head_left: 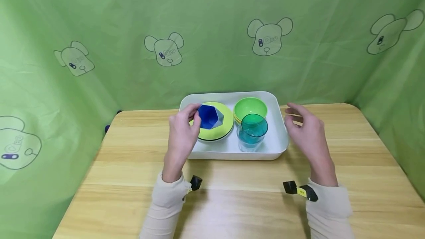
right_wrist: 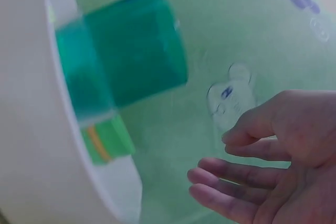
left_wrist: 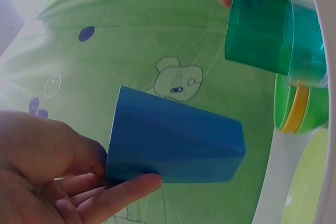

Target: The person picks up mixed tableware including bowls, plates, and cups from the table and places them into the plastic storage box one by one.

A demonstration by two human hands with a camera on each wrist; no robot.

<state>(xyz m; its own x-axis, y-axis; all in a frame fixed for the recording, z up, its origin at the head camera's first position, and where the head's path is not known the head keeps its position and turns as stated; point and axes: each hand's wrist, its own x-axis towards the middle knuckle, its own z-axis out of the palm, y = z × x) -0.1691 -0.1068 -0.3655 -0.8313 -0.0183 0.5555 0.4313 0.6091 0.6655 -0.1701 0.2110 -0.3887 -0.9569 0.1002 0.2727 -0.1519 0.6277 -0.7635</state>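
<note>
A blue faceted cup (head_left: pixel 208 117) is pinched at its rim by my left hand (head_left: pixel 183 128), thumb on one side and fingers on the other. In the left wrist view the blue cup (left_wrist: pixel 176 137) is off the tray, its base pointing away from the palm. Below it in the head view lies a yellow-green plate (head_left: pixel 219 130). My right hand (head_left: pixel 306 126) hovers by the tray's right edge, fingers loosely bent and holding nothing. Nearest to it is a teal cup (head_left: pixel 254 126) nested in a clear one (head_left: pixel 247 146).
The white tray (head_left: pixel 232 155) sits at the back of the wooden table (head_left: pixel 245 202). Green and yellow bowls (head_left: pixel 250 108) are stacked in its back right part. Behind the table hangs a green curtain (head_left: pixel 212 65) with bear-head drawings.
</note>
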